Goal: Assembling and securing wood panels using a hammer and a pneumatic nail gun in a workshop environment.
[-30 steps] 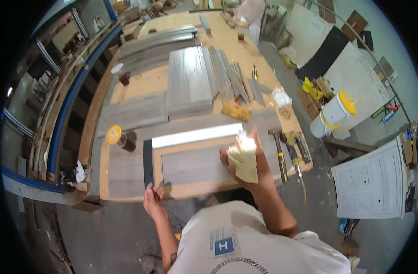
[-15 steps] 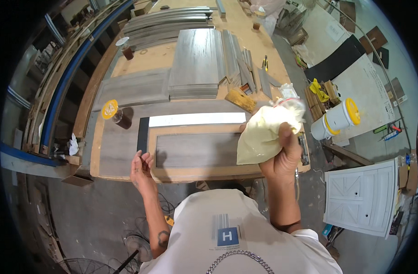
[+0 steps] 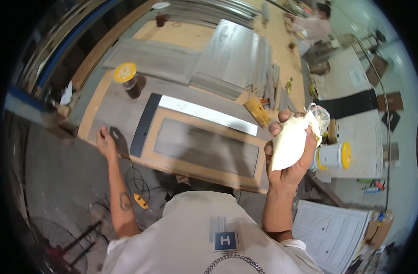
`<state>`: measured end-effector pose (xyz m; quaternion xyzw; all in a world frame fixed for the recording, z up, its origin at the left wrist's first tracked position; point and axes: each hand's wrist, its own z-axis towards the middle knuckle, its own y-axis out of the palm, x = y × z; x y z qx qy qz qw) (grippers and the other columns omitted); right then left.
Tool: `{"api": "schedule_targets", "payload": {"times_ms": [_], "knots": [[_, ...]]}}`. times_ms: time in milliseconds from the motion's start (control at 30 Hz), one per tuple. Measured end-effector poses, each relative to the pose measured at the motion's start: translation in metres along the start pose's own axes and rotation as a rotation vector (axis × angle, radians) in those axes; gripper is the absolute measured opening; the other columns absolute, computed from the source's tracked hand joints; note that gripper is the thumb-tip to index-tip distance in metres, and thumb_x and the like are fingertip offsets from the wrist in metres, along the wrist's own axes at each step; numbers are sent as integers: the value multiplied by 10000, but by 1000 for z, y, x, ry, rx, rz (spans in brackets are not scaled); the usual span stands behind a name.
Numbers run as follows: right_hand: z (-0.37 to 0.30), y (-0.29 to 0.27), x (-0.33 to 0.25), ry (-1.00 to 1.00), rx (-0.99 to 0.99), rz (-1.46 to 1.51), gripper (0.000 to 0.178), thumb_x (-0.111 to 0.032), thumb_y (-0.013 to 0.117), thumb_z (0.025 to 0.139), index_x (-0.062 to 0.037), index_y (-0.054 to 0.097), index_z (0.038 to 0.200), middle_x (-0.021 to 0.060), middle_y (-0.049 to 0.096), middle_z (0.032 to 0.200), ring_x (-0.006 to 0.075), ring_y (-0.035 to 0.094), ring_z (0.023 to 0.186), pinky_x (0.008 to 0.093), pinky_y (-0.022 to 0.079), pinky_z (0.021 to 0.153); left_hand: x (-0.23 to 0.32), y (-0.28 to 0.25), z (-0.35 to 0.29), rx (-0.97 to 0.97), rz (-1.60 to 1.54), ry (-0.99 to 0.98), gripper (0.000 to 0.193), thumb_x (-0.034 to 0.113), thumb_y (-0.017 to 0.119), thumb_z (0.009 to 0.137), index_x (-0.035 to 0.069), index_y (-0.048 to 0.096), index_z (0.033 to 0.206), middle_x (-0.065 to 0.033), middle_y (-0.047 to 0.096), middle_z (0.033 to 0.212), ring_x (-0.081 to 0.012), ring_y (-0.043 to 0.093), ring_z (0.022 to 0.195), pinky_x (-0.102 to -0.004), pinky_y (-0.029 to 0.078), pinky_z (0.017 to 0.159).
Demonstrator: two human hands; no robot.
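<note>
My right hand [image 3: 296, 171] is wrapped round a soft plastic bag [image 3: 289, 141] of pale cream stuff, held above the table's right front corner. The bag's clear, gathered top sticks up beyond my fingers. My left hand [image 3: 107, 143] holds nothing; its fingers are loosely bent and apart at the table's front left edge. Between my hands lies a grey rectangular panel [image 3: 186, 141] with a tan border. A white strip [image 3: 204, 114] runs along its far side, and a black strip [image 3: 146, 125] along its left side.
A yellow-lidded cup [image 3: 125, 73] of dark drink stands at the left. Stacked grey boards [image 3: 227, 55] and a yellow-brown block [image 3: 256, 113] lie farther back. White buckets [image 3: 330, 156] and a white door-like panel [image 3: 327, 233] are at right. Another person [image 3: 311, 27] works at the far end.
The whole view has turned, tilting the table. My left hand has moved left, away from the black strip. My right hand has shifted right with the bag, which is now gripped more tightly.
</note>
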<state>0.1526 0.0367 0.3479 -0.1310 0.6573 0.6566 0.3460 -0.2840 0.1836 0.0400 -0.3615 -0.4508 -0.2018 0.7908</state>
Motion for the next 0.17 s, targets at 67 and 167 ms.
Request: {"api": "schedule_targets", "payload": {"times_ms": [67, 167], "knots": [[7, 0, 11, 35, 11, -48, 368, -387, 546, 973, -80, 517, 1174, 103, 582, 1067, 275, 658, 873, 403, 631, 533, -4, -1, 8, 71, 105, 38, 416, 304, 529, 1039, -85, 627, 1152, -143, 696, 1006, -234, 653, 924, -321, 490, 872], [21, -2, 25, 66, 55, -48, 396, -430, 526, 978, -94, 514, 1187, 76, 568, 1075, 278, 648, 896, 387, 627, 502, 97, -1, -7, -21, -262, -144, 388, 295, 613, 998, -24, 631, 1217, -161, 683, 1147, -260, 640, 1067, -340, 466, 938]]}}
